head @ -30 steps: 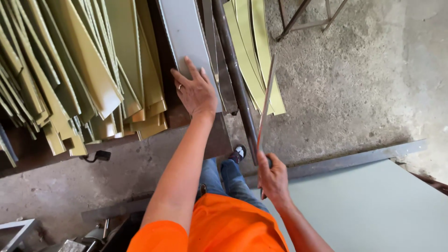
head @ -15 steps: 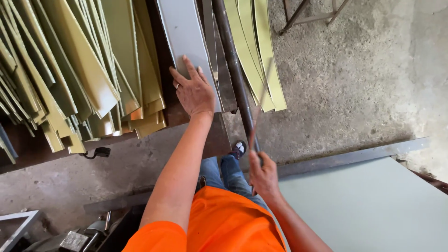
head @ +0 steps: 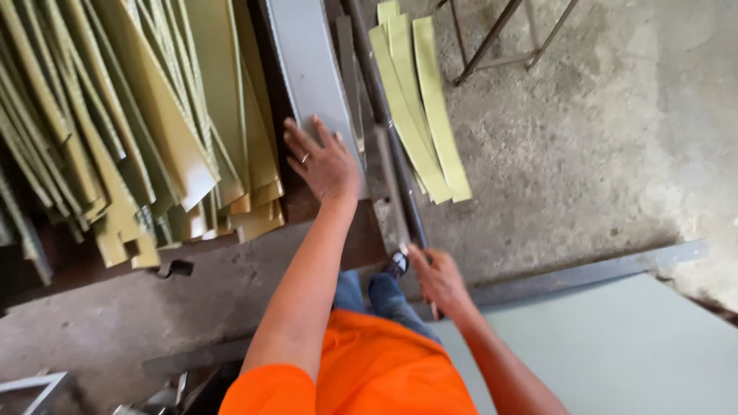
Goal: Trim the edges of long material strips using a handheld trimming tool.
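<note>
Left hand (head: pixel 327 163) lies flat, fingers spread, on long grey metal sheet (head: pixel 307 69); right hand (head: pixel 437 275), at five o'clock, grips dark steel lever bar (head: pixel 384 123).

A metal workshop: stacked olive-green sheet strips (head: pixel 138 131), a lever shear (head: pixel 384 154), rough concrete floor (head: pixel 584 154).

Grey metal sheet (head: pixel 311 69) flat on bench, dark lever bar (head: pixel 384 123) alongside

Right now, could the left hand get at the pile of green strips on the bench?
Probably yes. The left hand lies flat on the grey sheet, right beside the green strips, and nothing stands between them.
</note>
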